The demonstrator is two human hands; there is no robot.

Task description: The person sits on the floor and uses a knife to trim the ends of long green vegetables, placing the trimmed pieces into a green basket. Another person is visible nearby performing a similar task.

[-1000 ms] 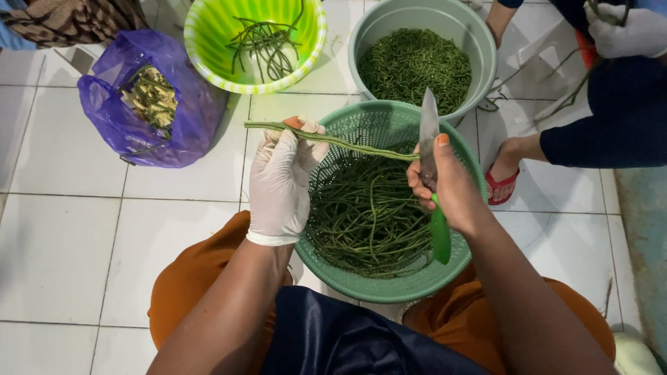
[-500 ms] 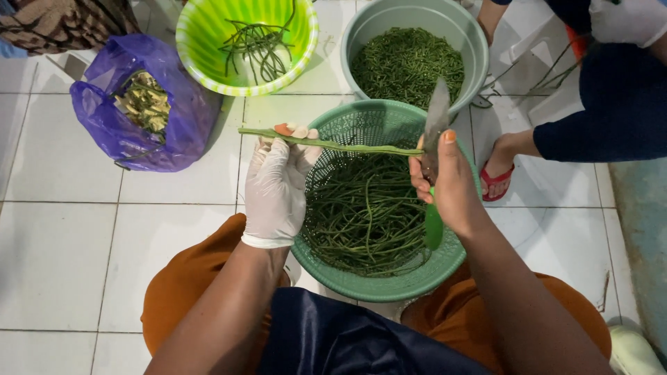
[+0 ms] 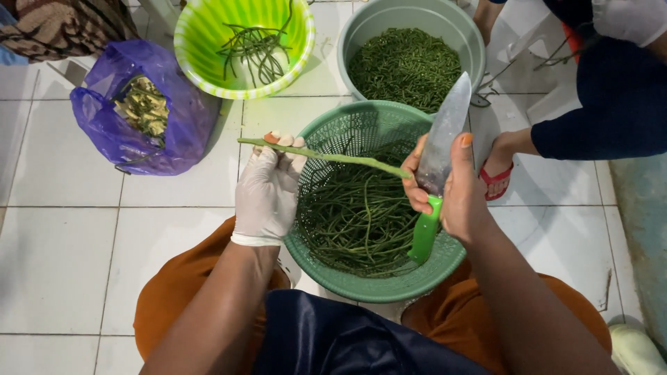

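Two hands: both were mine and both were busy over the green basket (image 3: 326, 132).
Left hand (image 3: 267, 191): I wore a white glove on it; its fingers were closed around one long bean (image 3: 326, 157), with the bean's end sticking out past them to the left.
Right hand (image 3: 455, 187): bare, it gripped a knife (image 3: 439, 156) by its green handle, blade pointing up and away from me; the thumb pressed the bean's right end against the blade.
Bean: it was stretched almost level between my hands, above the basket's far half, clear of the pile below.
Basket: it sat on the tiled floor (image 3: 83, 257) between my knees and held a loose heap of long beans (image 3: 358, 219).
Grey bowl (image 3: 361, 35): it stood just beyond the basket, toward the floor's far edge, full of short cut green pieces.
Lime bowl (image 3: 201, 21): it stood left of the grey one and held a few long strands.
Purple bag (image 3: 174, 118): it lay open near the floor's far left corner, with pale trimmings inside.
Other person: a foot in a red sandal (image 3: 497, 177) rested just right of the basket, a dark sleeve (image 3: 604, 104) above it.
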